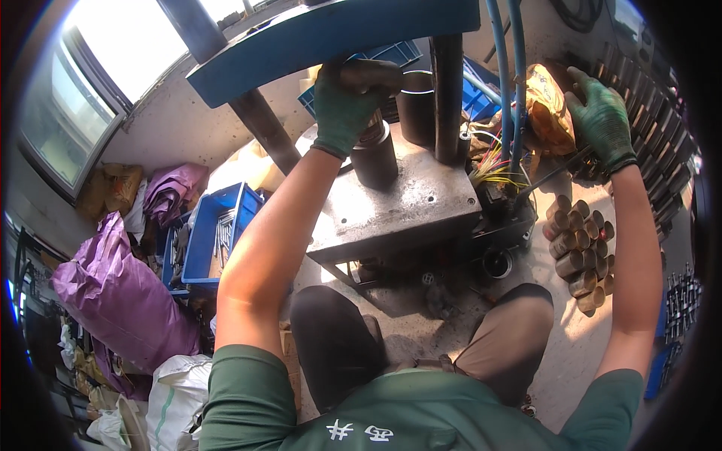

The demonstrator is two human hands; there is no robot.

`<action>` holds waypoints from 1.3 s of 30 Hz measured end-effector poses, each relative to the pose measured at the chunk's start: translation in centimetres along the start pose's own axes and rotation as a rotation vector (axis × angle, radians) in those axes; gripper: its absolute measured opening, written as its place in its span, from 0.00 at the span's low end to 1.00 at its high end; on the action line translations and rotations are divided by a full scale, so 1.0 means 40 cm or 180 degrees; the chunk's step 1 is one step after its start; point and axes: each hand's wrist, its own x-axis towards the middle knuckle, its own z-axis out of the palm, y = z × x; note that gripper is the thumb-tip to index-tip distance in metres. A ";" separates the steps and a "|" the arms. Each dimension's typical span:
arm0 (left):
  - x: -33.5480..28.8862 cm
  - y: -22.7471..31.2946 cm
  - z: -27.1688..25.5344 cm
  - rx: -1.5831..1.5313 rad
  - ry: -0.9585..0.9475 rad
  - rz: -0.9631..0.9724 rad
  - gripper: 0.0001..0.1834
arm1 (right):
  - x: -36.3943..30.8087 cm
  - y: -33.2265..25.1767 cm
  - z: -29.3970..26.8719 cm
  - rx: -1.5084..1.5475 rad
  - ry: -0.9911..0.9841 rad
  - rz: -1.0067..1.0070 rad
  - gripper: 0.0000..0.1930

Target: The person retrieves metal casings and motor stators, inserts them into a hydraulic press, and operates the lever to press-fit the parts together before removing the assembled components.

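My left hand (347, 105), in a green work glove with darkened fingers, is closed round a metal cylinder (371, 134) under the press's blue crossbeam (331, 46). The lower end of this cylinder meets a wider dark steel sleeve (374, 159) standing on the press's steel table (410, 207); whether it sits inside cannot be made out. At the right, my gloved right hand (602, 120) has its fingers apart, next to a yellow-orange bag (550, 109) and rows of stacked metal tubes (650, 120). A thin rod (555, 171) ends close to its wrist.
Dark press columns (447, 101) flank the table, with another dark cylinder (417, 109) behind. Loose coloured wires (498, 164) and blue hoses (517, 75) run at its right. Short metal tubes (577, 248) lie piled on the floor. Blue bins (239, 218) and purple sacks (124, 286) stand left.
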 end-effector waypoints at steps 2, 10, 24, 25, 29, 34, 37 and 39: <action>-0.078 0.054 -0.013 0.0044 -0.0079 -0.0063 0.48 | -0.014 0.032 0.011 -0.0492 0.0264 -0.0190 0.28; -0.385 -0.124 -0.127 0.0207 -0.0949 -0.2175 0.46 | -0.032 0.031 -0.021 0.0620 -0.0051 -0.0082 0.37; -0.191 -0.160 -0.032 0.0927 0.0141 -0.0936 0.58 | -0.222 0.079 -0.050 0.0998 -0.0263 0.0137 0.49; -0.160 -0.209 -0.001 -0.0125 0.0216 -0.1234 0.63 | -0.246 0.094 -0.050 0.0950 -0.0304 0.0132 0.45; -0.078 -0.160 0.031 -0.0526 0.0107 -0.1847 0.60 | -0.369 0.079 -0.090 0.0968 -0.0684 0.0235 0.31; -0.062 -0.124 0.029 -0.0518 0.0179 -0.1496 0.55 | -0.425 0.177 -0.068 0.0699 -0.0532 0.0083 0.27; -0.015 -0.116 -0.019 -0.0273 0.0179 -0.0708 0.53 | -0.392 0.142 -0.048 0.0608 -0.0742 0.0095 0.24; -0.002 -0.056 -0.054 -0.0867 -0.0273 -0.0266 0.51 | -0.393 0.187 0.002 0.0688 -0.0516 -0.0332 0.20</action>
